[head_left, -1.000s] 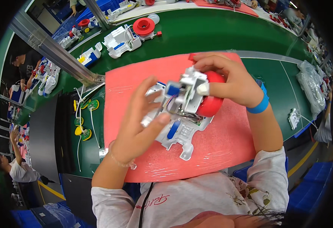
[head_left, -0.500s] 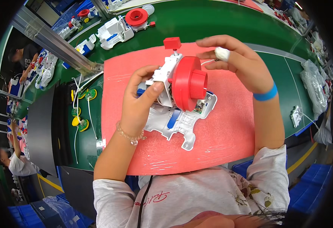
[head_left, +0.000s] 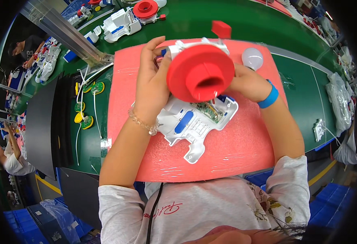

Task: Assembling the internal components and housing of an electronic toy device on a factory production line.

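My left hand (head_left: 152, 83) is closed around the left side of a white plastic assembly that carries a large red round part (head_left: 182, 73) with a protruding hollow spout. A red block (head_left: 221, 29) sticks out from its far right corner. From the right, my right hand (head_left: 249, 83) is closed on the assembly's edge; its fingertips are hidden behind the red part. Below lies an opened white housing shell (head_left: 174, 128) with a blue insert (head_left: 184, 122) and a green circuit board (head_left: 209, 110). A white ball (head_left: 252, 59) rests just beyond my right hand.
A pink foam pad (head_left: 243, 150) lies under the work on a green table (head_left: 190, 18). Round yellow-green parts with white cables (head_left: 98, 88) are at left, beside black sheets (head_left: 44, 126). Another white-and-red unit (head_left: 121, 25) stands far left. A metal post (head_left: 72, 32) rises nearby. Other people work at left.
The assembly has tilted, so the red part's spout now faces me. My right hand has come down from its raised, open pose onto the assembly. The white ball has come into view.
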A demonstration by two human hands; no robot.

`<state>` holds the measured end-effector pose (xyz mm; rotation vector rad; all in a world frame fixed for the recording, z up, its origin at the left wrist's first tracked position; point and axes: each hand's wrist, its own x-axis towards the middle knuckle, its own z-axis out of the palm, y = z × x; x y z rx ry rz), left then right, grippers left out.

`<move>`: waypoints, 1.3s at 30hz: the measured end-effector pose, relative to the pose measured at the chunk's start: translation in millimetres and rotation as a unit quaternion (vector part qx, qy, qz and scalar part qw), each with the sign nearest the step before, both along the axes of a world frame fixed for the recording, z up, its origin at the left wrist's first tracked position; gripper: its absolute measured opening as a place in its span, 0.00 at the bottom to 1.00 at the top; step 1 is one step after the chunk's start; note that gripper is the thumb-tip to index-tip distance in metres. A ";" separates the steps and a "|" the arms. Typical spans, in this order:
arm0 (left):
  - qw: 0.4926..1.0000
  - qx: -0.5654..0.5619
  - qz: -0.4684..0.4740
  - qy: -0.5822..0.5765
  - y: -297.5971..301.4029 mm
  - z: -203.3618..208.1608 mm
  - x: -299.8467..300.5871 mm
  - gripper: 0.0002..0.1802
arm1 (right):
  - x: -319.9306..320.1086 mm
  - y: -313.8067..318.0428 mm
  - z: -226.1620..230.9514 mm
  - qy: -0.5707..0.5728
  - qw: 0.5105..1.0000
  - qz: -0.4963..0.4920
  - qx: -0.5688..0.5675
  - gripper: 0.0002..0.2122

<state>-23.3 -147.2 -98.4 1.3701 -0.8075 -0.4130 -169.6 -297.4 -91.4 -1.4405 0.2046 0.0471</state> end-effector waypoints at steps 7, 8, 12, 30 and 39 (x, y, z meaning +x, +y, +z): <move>0.936 -0.066 -0.161 0.306 12.3 8.2 24.1 0.27 | 12.5 9.0 -4.9 0.002 0.994 -0.100 0.035 0.16; 0.971 -0.028 -0.168 0.167 14.7 -0.8 31.0 0.33 | 14.6 7.2 -6.8 0.008 0.994 -0.107 0.037 0.15; 0.983 0.074 -0.147 -0.079 12.2 11.1 25.0 0.50 | 20.5 10.7 -6.0 -0.009 0.988 -0.128 0.083 0.14; 0.972 0.112 -0.205 -0.013 -14.8 1.9 63.2 0.37 | 27.9 -31.5 -14.4 -0.013 0.990 -0.138 0.000 0.20; 0.973 0.126 -0.188 -0.040 -7.4 -12.6 73.5 0.43 | 21.2 -29.3 -8.4 -0.063 0.794 -0.052 -0.602 0.10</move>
